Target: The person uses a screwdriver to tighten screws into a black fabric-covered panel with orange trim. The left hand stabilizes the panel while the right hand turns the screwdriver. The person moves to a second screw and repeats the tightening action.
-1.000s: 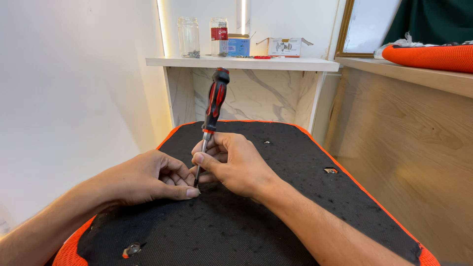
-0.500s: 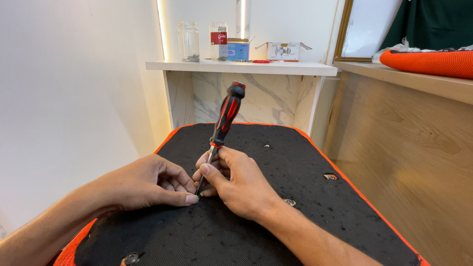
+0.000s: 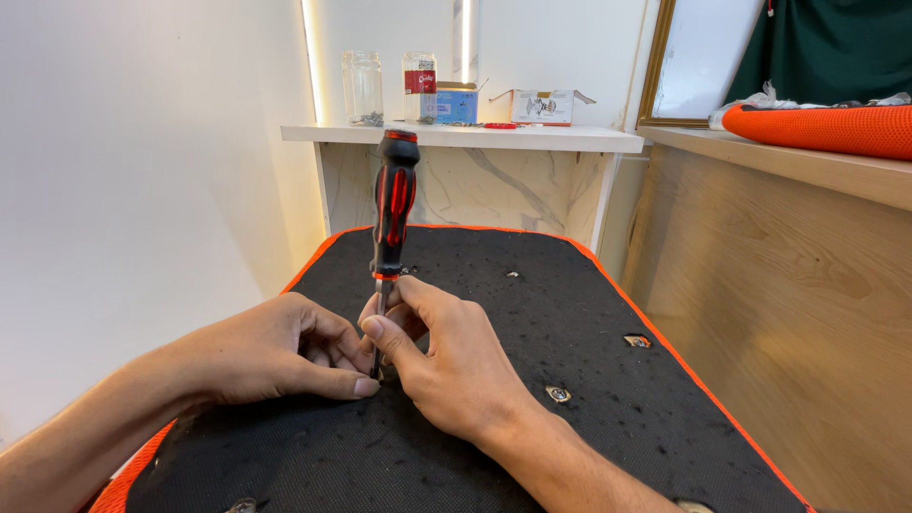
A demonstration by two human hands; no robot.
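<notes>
A red and black screwdriver (image 3: 392, 204) stands nearly upright, its tip down on a black felt-covered panel (image 3: 532, 304) with an orange edge. My right hand (image 3: 446, 366) pinches the metal shaft just below the handle. My left hand (image 3: 275, 347) rests on the panel to the left, its fingertips closed around the base of the shaft where the tip meets the surface. The tip itself and whatever it sits on are hidden by my fingers.
Metal fittings (image 3: 558, 393) and another fitting (image 3: 637, 340) are set into the panel at right. A white shelf (image 3: 465, 138) behind holds a glass jar (image 3: 362, 88) and small boxes (image 3: 541, 106). A wooden cabinet wall (image 3: 788, 304) stands at right, an orange cushion (image 3: 826, 128) on top.
The screwdriver handle has swung from leaning right to nearly upright. Both hands have stayed at the base of the shaft, and the view has shifted slightly.
</notes>
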